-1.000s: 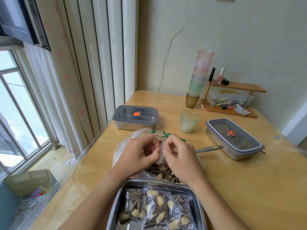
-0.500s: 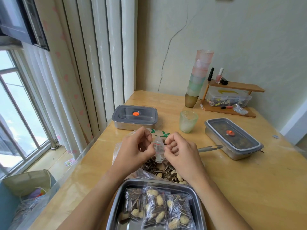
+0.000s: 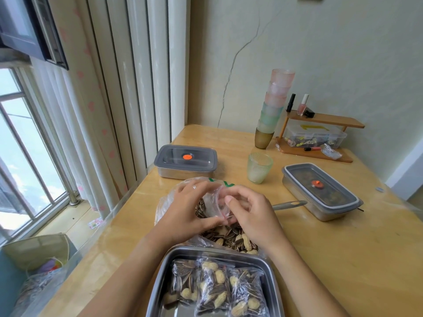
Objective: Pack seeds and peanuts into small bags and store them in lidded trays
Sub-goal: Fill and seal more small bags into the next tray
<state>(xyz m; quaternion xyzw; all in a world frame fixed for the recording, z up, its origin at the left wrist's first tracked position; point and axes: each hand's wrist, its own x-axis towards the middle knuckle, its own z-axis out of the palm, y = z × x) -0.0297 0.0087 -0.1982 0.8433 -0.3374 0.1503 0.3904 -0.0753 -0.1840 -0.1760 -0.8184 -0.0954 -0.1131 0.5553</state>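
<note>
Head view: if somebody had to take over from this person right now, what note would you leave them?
Left hand: pinches the small clear zip bag, which looks empty.
Right hand: pinches the same bag's other side.
Supply: the large clear plastic bag of striped seeds and peanuts lies open under the hands, with a grey metal scoop handle beside it.
Done: three filled small bags lie in the open steel tray. The left grey-lidded steel tray and the right grey-lidded steel tray stand closed.
Left: fill and seal this bag, add it to the open tray, then lid that tray.
</note>
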